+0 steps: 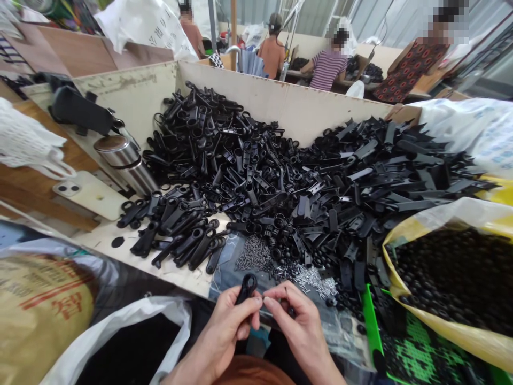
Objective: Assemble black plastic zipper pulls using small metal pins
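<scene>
Where the hands point(226, 321) meet, silver pins point(315, 279) lie before heaped black parts point(240, 155).

The one view looks from the person's head, just behind the near edge of the worktop point(176, 274), facing forward and steeply down. The hands point(296, 315) lie close below it; past the far edge, it takes in co-workers point(327, 69) well off.
</scene>
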{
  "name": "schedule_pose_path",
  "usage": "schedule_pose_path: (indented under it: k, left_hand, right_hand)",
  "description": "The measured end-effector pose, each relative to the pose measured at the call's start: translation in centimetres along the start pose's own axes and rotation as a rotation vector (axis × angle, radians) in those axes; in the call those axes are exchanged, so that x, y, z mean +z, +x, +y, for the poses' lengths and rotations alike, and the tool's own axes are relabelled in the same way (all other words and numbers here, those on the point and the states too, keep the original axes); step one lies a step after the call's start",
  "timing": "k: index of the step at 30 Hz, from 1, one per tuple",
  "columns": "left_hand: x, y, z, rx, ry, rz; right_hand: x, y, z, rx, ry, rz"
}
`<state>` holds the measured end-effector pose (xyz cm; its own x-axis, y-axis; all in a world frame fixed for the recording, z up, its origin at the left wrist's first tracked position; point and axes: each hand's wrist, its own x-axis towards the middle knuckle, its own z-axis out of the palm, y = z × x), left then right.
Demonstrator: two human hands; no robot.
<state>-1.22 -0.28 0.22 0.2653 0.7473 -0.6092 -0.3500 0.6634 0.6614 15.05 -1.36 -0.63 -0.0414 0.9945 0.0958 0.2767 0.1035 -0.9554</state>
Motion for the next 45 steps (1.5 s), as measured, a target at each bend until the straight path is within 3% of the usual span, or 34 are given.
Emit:
schedule_pose_path:
  k: [6,13,20,28,33,38,45]
  left_hand:
    - [0.6,0.0,-0.1,-0.172,-0.256,0.031]
    - [1.3,-0.2,-0.4,-0.282,-0.399,0.028]
    - [1.8,-0.4,-0.2,-0.219,-0.222,-0.011]
    - [2.4,-1.5,0.9,-0.161,0.055,-0.128]
    - [2.0,-1.2,0.1,-0.055,0.227,-0.146]
    - [2.0,-1.6,0.0,-0.097,0.207,-0.089]
    - [1.9,-1.9,0.3,-0.11,0.269,-0.047]
  right_hand:
    - [-0.7,-0.3,0.0,-0.27,-0.089,0.003]
    - [-1.6,-0.8,0.4,-0.338,-0.182,0.007]
    - [-2.0,-0.8,0.5,-0.318,-0.209,0.042]
    - [-2.9,-0.7,0.5,-0.127,-0.12,0.142]
    - [-3.0,-0.8,0.1,-0.251,-0.204,-0.005]
    - [-2.9,-0.5,0.2,-0.39,-0.327,-0.054]
    - [-2.8,-0.4,0.1,-0.367,-0.304,-0.045]
